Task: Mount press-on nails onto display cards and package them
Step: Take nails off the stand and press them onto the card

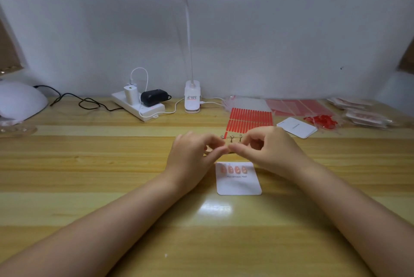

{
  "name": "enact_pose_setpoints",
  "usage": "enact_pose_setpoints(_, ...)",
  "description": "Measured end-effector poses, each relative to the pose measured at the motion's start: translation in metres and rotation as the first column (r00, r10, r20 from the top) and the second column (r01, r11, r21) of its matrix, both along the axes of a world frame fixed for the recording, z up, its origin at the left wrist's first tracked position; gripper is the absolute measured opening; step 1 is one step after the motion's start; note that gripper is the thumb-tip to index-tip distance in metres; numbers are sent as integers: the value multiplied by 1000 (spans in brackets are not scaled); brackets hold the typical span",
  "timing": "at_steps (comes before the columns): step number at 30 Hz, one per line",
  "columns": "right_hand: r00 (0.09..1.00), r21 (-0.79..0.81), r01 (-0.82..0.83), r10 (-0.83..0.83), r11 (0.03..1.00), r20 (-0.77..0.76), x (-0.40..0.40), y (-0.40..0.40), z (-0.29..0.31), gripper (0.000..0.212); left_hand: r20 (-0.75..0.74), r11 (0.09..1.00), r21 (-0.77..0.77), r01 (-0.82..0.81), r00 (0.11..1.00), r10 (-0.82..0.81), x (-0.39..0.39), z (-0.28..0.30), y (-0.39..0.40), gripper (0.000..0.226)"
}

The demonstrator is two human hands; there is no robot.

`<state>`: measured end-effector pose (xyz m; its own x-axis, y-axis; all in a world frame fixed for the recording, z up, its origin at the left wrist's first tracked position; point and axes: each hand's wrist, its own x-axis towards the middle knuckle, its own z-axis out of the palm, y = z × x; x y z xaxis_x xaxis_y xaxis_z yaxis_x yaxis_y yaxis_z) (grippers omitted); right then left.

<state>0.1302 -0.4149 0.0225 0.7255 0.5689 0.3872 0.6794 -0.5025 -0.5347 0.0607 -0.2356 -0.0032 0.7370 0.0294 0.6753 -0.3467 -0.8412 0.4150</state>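
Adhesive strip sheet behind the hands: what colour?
Red strips on the adhesive strip sheet, clearest in the head view.

Left hand (192,153), right hand (266,149) pinch small item above display card (239,183).

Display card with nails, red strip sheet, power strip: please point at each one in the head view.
display card (240,183), head view, bare white lower part.
red strip sheet (251,117), head view, middle of the strips.
power strip (154,110), head view, top face near its right end.
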Motion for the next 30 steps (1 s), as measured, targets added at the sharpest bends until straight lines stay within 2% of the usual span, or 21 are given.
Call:
enact_pose_setpoints(2,995,-219,-19,-4,976,-102,3,-6,9,54,-82,1000,20,-17,997,18,3,-3,0,12)
enact_pose_setpoints(4,986,-409,-58,-12,911,-166,3,-10,14,69,-124,998,53,-38,991,45,5,-6,0,9)
enact_pose_setpoints(6,989,-538,-76,-5,839,-147,3,-9,14,95,-139,989,127,-73,986,91,5,-7,0,10)
enact_pose_setpoints(8,992,-593,-88,15,800,-126,1,-7,12,113,-106,976,192,-102,987,124,5,-8,0,12)
enact_pose_setpoints(14,988,-544,-89,6,834,-154,1,-4,8,114,-76,970,231,-78,992,98,3,-6,-2,12)
enact_pose_setpoints(16,986,-526,-86,-2,846,-165,1,-5,8,113,-108,989,133,-67,991,82,3,-5,-2,11)
enact_pose_setpoints(19,987,-481,-64,-15,874,-158,4,-6,4,88,-118,994,-104,-41,993,29,3,-2,0,8)
enact_pose_setpoints(21,985,-427,-55,-22,902,-173,5,-7,1,75,-102,983,-183,-25,995,6,3,-2,0,9)
enact_pose_setpoints(24,973,-332,-57,-22,942,-228,3,-4,-5,67,-50,981,-195,-12,999,2,2,-2,1,10)
enact_pose_setpoints(27,976,-224,-51,2,973,-216,0,1,-8,60,-19,982,-187,-22,1000,19,2,0,2,10)
enact_pose_setpoints(30,967,-92,-83,58,992,-248,-7,6,-10,62,-5,983,-183,-31,1000,31,3,2,5,11)
